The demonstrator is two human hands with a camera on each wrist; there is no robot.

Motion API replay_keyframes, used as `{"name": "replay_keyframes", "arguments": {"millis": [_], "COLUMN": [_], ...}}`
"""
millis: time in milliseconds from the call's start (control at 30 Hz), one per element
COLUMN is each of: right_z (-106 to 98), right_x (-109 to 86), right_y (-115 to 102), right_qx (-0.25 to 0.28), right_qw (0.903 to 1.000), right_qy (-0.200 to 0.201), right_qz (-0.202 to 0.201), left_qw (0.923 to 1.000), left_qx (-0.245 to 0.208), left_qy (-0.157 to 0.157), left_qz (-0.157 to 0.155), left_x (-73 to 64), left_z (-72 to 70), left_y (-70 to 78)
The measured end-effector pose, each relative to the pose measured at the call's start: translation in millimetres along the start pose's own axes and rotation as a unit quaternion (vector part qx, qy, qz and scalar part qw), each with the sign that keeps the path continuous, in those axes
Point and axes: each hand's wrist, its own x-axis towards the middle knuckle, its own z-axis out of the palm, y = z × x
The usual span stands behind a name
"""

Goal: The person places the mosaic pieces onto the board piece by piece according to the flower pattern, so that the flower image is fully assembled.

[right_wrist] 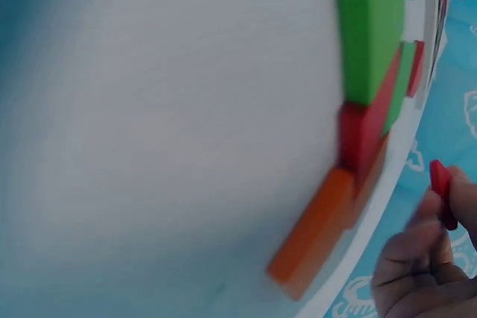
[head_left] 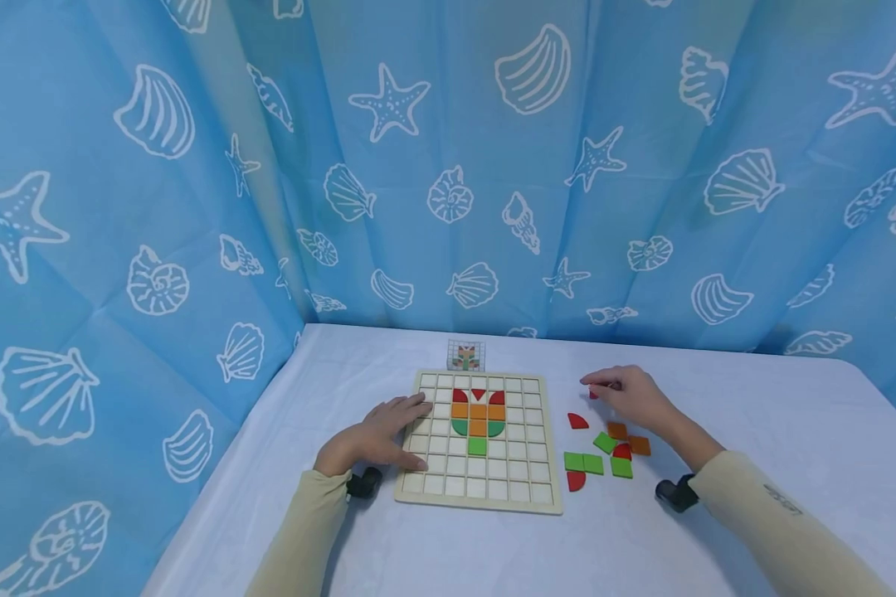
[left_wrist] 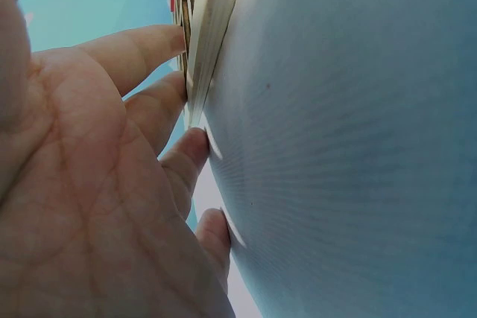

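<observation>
My left hand (head_left: 377,435) rests at the left edge of a wooden grid board (head_left: 478,503), fingers spread and fairly straight. In the left wrist view two fingertips meet the side of the board (left_wrist: 216,20), while the other fingers reach down to the cloth. On the board, red, orange and green tiles form a flower shape, with a green square (head_left: 477,446) lowest. Right of the board, above the loose tiles, my right hand (head_left: 630,398) pinches a small red tile (right_wrist: 441,188) between thumb and fingers. Its full outline is partly hidden by the fingers.
Loose tiles lie right of the board: a red quarter-round (head_left: 578,421), another red quarter-round (head_left: 576,481), several green squares (head_left: 621,468) and orange squares (head_left: 640,446). A small pattern card (head_left: 466,355) lies behind the board on the white cloth (head_left: 605,547). A blue curtain (head_left: 448,124) hangs behind.
</observation>
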Motion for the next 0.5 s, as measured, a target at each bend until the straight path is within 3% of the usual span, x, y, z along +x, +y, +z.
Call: {"name": "replay_keyframes", "arguments": {"millis": [267,500], "right_z": [9.4,24.2], "right_x": [4.7,4.0], "right_y": [-21.0,-49.3], "right_qx": [0.077,0.053], "right_qw": [0.9969,0.9985], "right_qy": [0.0,-0.009], "right_qz": [0.016,-0.01], "left_qw": [1.0,1.0], "left_qx": [-0.004,0.0], "left_qy": [0.0,0.002], "left_qz": [-0.001,-0.001], "left_x": [1.0,2.3], "left_z": [-0.3,0.2], "left_y": [1.1,-1.2]}}
